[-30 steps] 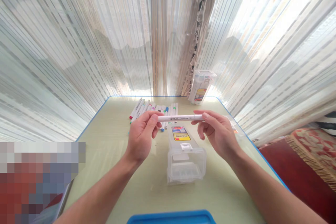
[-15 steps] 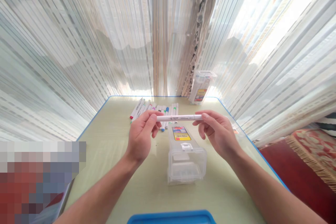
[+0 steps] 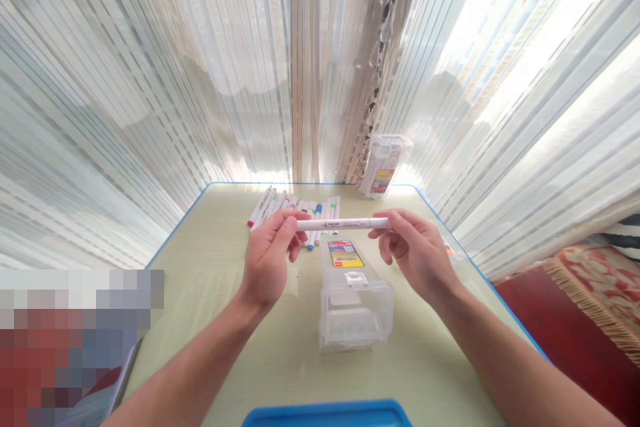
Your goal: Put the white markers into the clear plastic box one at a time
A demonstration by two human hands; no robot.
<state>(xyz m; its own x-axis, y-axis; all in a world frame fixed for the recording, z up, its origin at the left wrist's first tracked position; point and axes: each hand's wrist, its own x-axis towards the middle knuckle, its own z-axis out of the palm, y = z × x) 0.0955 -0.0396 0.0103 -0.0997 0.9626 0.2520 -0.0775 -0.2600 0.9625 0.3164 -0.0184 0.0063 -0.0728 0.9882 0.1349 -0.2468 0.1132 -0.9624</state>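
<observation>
Above the empty clear case [image 3: 354, 307], left hand [image 3: 267, 260] and right hand [image 3: 417, 253] pinch a white marker [image 3: 343, 223].

Setting: a domestic room, beside a window. Evidence:
- Sheer white striped curtains [image 3: 150, 80] fill the upper frame, with daylight brightest at upper right.
- A beaded curtain tie [image 3: 385, 13] hangs at upper centre.
- A red patterned rug with tan fringe [image 3: 605, 273] lies at lower right.
- A small pale-green tabletop with blue edging [image 3: 210, 267] sits at centre, against the curtains.

Left hand [image 3: 269, 259] and right hand [image 3: 415, 250] pinch ends of white cylindrical marker pen [image 3: 343, 223], level above clear plastic marker case [image 3: 353, 293] on pale-green table [image 3: 210, 267].
</observation>
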